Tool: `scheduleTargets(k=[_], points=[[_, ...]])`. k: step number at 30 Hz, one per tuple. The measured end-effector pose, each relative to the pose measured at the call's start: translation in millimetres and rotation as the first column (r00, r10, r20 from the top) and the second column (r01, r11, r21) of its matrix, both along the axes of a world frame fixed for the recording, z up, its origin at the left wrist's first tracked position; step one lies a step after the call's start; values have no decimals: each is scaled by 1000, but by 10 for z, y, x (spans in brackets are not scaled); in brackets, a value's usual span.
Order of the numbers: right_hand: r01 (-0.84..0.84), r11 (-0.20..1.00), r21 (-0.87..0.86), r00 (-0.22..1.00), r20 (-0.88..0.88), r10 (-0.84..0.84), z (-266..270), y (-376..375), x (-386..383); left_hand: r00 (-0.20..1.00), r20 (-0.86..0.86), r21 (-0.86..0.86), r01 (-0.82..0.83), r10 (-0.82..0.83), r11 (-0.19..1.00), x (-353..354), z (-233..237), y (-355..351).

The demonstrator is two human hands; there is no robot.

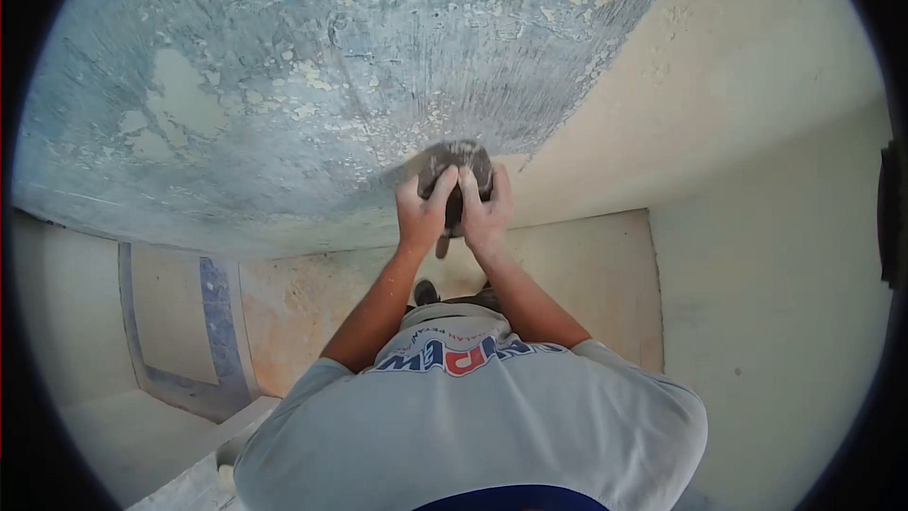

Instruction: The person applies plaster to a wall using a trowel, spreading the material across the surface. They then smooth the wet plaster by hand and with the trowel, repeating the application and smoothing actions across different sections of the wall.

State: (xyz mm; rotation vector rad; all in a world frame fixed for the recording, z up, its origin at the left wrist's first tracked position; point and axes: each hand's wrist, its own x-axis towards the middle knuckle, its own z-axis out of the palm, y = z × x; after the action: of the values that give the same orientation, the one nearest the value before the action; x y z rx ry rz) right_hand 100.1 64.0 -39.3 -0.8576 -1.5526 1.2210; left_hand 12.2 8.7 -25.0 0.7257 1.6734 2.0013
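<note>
Both of my hands grip one dark, dust-covered hand tool against the wall. My left hand (426, 203) is closed on its left side, and my right hand (485, 206) on its right side, with thumbs side by side over the middle. The dark tool (456, 214) has a rounded outline and pale dust on its top edge; its exact kind is not clear. A short brown end pokes out below it. Around its upper edge the wall (312, 66) is scraped blue-grey, with pale flakes and patches of old coating.
Right of a slanting edge the wall has a smooth cream coat (719, 66). Below lies a stained, dusty floor (303, 312), with a shoe (427, 292) near the wall. A pale side wall (757, 322) stands at the right, and a blue-edged opening (216, 317) at the left.
</note>
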Motion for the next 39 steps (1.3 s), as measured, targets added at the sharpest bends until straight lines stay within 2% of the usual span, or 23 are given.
scheduleTargets(k=[2,3,5,7,8,10,11,12,14,15,18,21,22,24,25,26,28,29,31,33,35,39], points=[[14,999,43,1000,-29,-12,-69,35,-24,1000,14,-24,3,-3,1000,-12,-38,17],[16,997,70,999,-53,-12,-112,86,-87,1000,-14,-12,-19,18,1000,-6,-180,32],[22,998,61,998,-54,-19,-271,13,-39,999,34,-19,-29,30,999,71,-383,-24],[-12,999,-51,1000,10,12,-146,2,10,998,60,-78,-8,13,997,84,-276,-25],[29,996,81,999,24,-31,3,43,-17,1000,-15,-39,-17,16,999,58,-139,-7],[-1,1000,27,1000,-24,2,0,93,-37,998,56,28,39,-41,999,4,-44,57],[-35,999,-16,996,-84,34,7,137,-55,999,33,23,-7,6,1000,27,-134,77],[-15,1000,28,999,-50,16,-73,109,-42,999,35,28,-6,5,1000,60,-206,68],[6,1000,25,1000,-26,-5,-228,66,29,997,76,-77,-9,15,997,128,-362,3],[18,999,29,1000,-7,-17,-238,70,23,997,76,-55,-29,34,998,142,-360,25],[-29,999,40,996,-80,32,174,166,-21,1000,19,77,2,-3,997,78,90,103],[-42,999,-6,993,-111,41,-219,196,-19,998,59,-7,31,-31,999,73,-340,116],[-4,999,45,999,-40,6,-333,145,48,993,113,-2,44,-44,999,135,-450,83],[34,999,-7,999,21,-34,-470,48,184,990,140,-59,18,-9,998,252,-614,51],[74,996,-55,994,85,-69,-497,31,225,992,123,-130,57,-41,990,251,-674,36],[58,990,-131,998,44,-53,-534,18,281,992,121,-135,60,-44,989,248,-747,9],[61,992,-113,997,58,-55,-516,37,329,966,179,-141,213,-187,967,283,-751,-60],[57,994,-88,996,72,-51,-511,50,335,964,179,-147,222,-195,964,321,-758,-86],[28,992,-126,999,49,-22,-459,24,322,947,298,11,126,-124,992,389,-769,-137],[-37,986,-162,998,-56,28,-423,1,226,954,286,-33,102,-89,994,335,-713,-154],[-30,989,-142,999,-39,25,-366,-19,154,968,252,-107,36,-8,994,293,-606,-172],[-61,989,-137,998,-19,59,-312,-53,52,972,232,-48,-34,44,998,240,-628,-159]])
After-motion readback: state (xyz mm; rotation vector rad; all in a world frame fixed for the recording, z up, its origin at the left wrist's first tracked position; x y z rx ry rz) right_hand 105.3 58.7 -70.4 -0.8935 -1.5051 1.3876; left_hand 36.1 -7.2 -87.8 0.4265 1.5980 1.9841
